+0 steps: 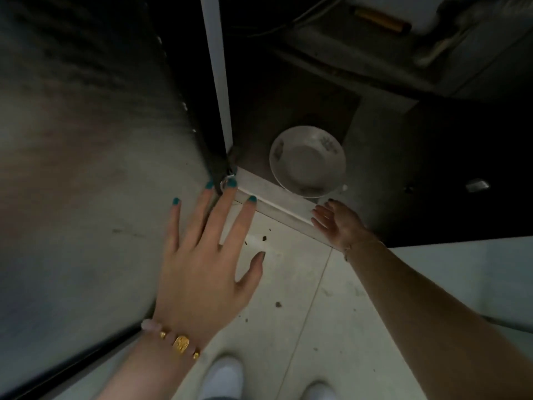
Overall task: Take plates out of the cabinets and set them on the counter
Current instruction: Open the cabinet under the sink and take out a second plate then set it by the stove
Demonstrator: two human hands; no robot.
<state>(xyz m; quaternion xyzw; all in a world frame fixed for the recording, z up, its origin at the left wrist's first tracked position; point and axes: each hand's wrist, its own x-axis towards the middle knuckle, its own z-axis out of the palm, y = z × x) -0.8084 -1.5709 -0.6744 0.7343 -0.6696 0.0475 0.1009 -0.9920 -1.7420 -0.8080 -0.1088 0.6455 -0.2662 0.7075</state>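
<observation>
Left hand (199, 264) spread flat at cabinet door (86, 197) edge. Right hand (337, 223) straight-fingered, empty, near plate (307, 161). Best: slide fingers under rim, lift level.

Glossy glazed ceramic on the plate (307, 161) at centre right, smooth pale tile flecked with dark grit on the floor (291, 287) at lower centre, dull satin sheen on the cabinet door (86, 197) at left, shiny gold metal and milky pink beads on the bracelet (176, 340) at bottom.
</observation>
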